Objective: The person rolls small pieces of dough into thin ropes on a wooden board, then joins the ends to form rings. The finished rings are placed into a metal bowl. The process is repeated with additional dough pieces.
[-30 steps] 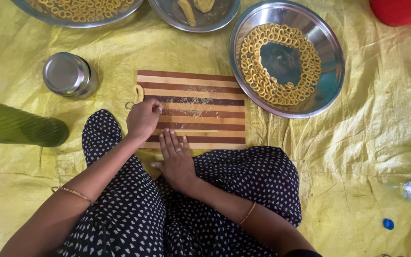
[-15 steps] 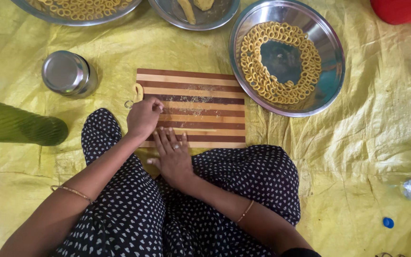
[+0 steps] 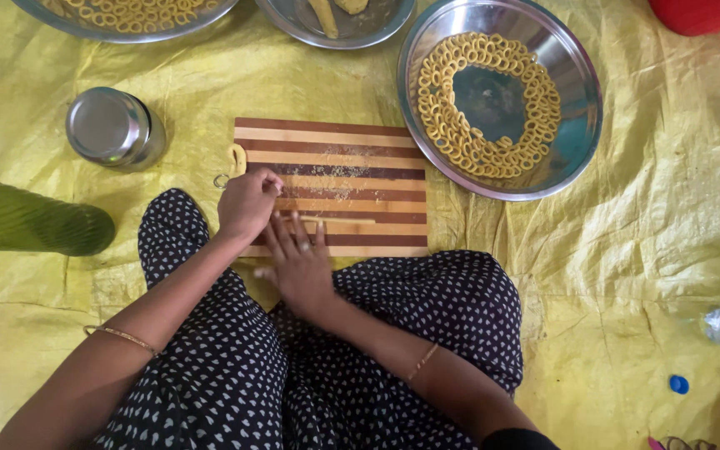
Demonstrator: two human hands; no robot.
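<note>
Already my wide steel bowl [image 3: 581, 125] holds rows of finished yellow dough rings [image 3: 452, 125], while my right hand [image 3: 300, 265] lies flat, fingers spread, rolling a thin dough strand [image 3: 339, 220] on the striped wooden board [image 3: 352, 158], my left hand [image 3: 246, 204] loosely curled, empty, beside it.

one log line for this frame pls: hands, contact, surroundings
left hand: fist on striped board | right hand: flat, fingers on thin dough strip | steel bowl of dough rings to board's right | steel tin to its left
</note>
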